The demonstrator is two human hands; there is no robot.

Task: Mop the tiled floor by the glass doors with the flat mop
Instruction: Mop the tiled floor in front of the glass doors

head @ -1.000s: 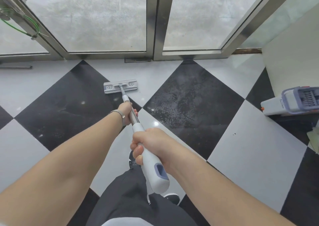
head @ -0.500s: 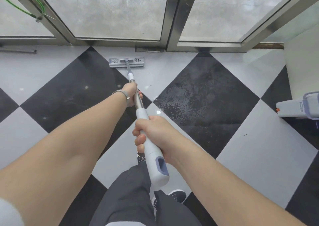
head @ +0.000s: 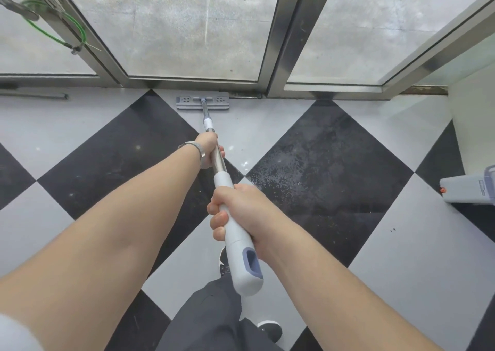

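mop head first: in the head view the grey rectangular flat mop head [head: 202, 103] now lies hard against the steel sill of the glass doors [head: 187, 81], on a pale tile just right of a black tile's tip. a second ago it sat well back from the sill, near the middle of the floor, and half a second ago it was most of the way there; so the stroke has run forward to its limit. my reading is that this lane of the black-and-white chequered tiled floor [head: 332, 168] is covered up to the threshold, and the next move is likely a pull back or a shift sideways.

the left hand [head: 210, 147], with a silver bracelet at the wrist, is curled round the bare steel part of the long mop pole [head: 217, 160], fingers wrapped under it and only their tips showing on the right side. the right hand [head: 238, 211] grips the white plastic handle sleeve [head: 235, 232] lower down, all fingers closed round it, the thumb hidden; the grey-blue hanging loop of the sleeve sticks out below the fist. both arms are stretched further forward than before. the pole runs from the fists straight ahead to the head's centre joint.

at the right edge stands a pale grey and lilac mop bucket [head: 471, 190], well apart from the mop.
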